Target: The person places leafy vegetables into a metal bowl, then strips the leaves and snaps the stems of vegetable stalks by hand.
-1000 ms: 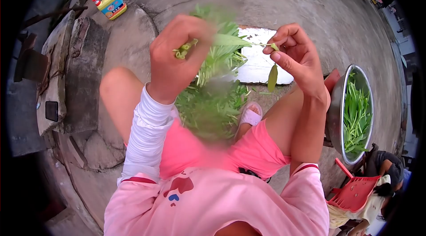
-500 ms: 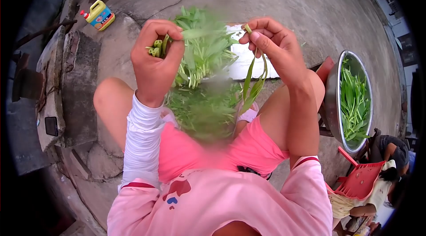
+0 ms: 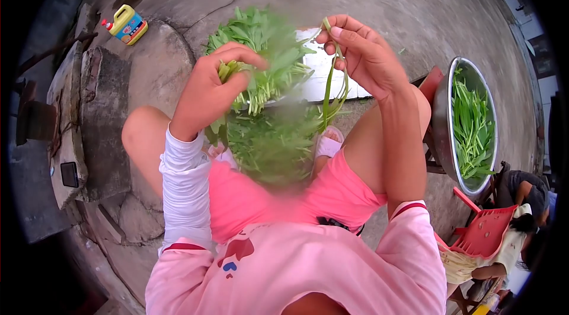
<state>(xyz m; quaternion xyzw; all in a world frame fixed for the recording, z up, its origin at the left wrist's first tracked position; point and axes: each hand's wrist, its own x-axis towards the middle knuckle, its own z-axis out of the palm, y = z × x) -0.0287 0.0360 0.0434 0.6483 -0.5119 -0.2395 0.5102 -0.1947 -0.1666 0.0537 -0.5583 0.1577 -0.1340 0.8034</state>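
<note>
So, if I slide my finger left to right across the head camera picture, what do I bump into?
Dark flat rectangular thing → yellow jug → left hand → right hand → metal bowl.

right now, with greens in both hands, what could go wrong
The leafy stem hangs from a fingertip pinch in the right hand, so it might slip. The stem bundle in the left hand could shed pieces onto the loose greens below. The metal basin appears close to the right knee, which might bump it.
</note>
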